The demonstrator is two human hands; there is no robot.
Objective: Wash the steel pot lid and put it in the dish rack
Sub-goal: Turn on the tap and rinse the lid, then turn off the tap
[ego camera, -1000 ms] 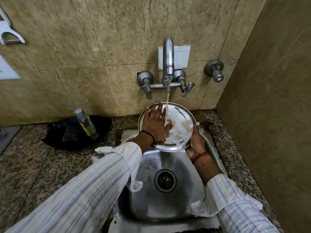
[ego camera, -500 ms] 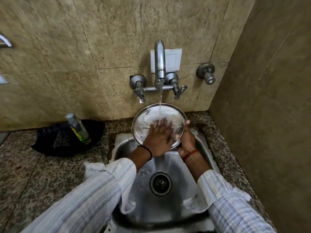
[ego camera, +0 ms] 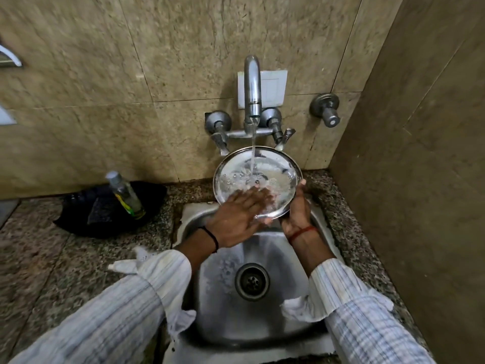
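The round steel pot lid is held tilted over the steel sink, under running water from the wall tap. My right hand grips the lid's lower right rim from behind. My left hand lies flat with spread fingers on the lid's lower inner face. Water and thin foam cover the lid's surface. No dish rack is in view.
A clear bottle stands in a black tray on the granite counter left of the sink. A side wall rises close on the right. A separate valve projects from the tiled back wall.
My left hand slid from the lid's upper left down to its lower edge, rubbing the surface. Most of the white foam has rinsed off. My right hand kept its grip.
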